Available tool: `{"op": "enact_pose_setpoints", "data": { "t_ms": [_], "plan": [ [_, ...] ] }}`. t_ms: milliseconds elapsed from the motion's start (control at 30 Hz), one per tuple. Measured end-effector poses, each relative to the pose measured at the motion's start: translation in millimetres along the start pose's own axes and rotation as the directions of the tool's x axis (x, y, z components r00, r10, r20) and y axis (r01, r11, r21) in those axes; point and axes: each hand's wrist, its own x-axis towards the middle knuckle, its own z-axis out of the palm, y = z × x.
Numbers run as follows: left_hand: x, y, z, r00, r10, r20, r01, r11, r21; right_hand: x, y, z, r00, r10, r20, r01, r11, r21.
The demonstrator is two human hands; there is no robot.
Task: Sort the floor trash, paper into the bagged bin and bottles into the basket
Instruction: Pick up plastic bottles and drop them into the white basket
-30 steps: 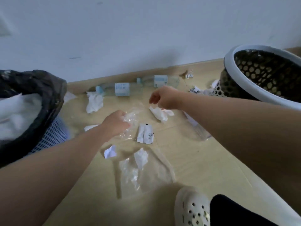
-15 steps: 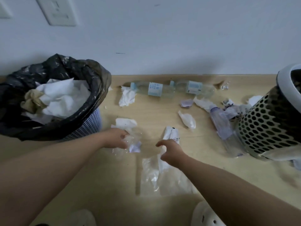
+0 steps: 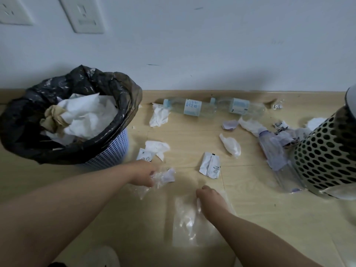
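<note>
Drawn back off the white sachet (image 3: 210, 165) since half a second ago and lowered onto the clear bag (image 3: 190, 226): right hand (image 3: 209, 197), fingers (image 3: 198, 198) curled, apparently pinching the bag's upper edge to peel it off the floor (image 3: 250, 218). Left hand (image 3: 143, 174) unchanged, closed round a crumpled wrap (image 3: 163, 177), probably held low to gather more. Farther out, paper scraps (image 3: 159, 117) scattered. Bagged bin (image 3: 131, 97) at left, already part-full of paper. Bottles (image 3: 192, 107) along the wall (image 3: 212, 54), basket (image 3: 325, 160) at right.

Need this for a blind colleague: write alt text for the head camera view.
A person's left hand grips crumpled clear plastic on a wood floor while the right hand touches a flat clear bag. Paper scraps and bottles lie scattered between a black-bagged bin, left, and a perforated basket, right.
</note>
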Motion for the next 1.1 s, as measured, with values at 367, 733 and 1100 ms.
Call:
{"op": "enact_pose_setpoints", "data": {
  "t_ms": [367,733,1100],
  "plan": [
    [-1.5,-13.3,-5.5,0.999,-0.036,0.014,0.038,0.967,-0.25,33.5,-14.5,-57.6,0.95,0.147,-0.275,0.004,0.877,0.481],
    [-15.3,-49.7,8.7,0.943,-0.263,-0.202,0.138,0.866,-0.481,45.4,-76.4,-43.6,0.975,-0.099,-0.201,0.156,0.942,0.296],
    [-21.8,-57.5,19.1,0.968,-0.185,-0.172,0.083,0.877,-0.473,42.8,-84.1,-15.6,0.966,-0.256,0.017,0.257,0.961,-0.103]
  ]
}}
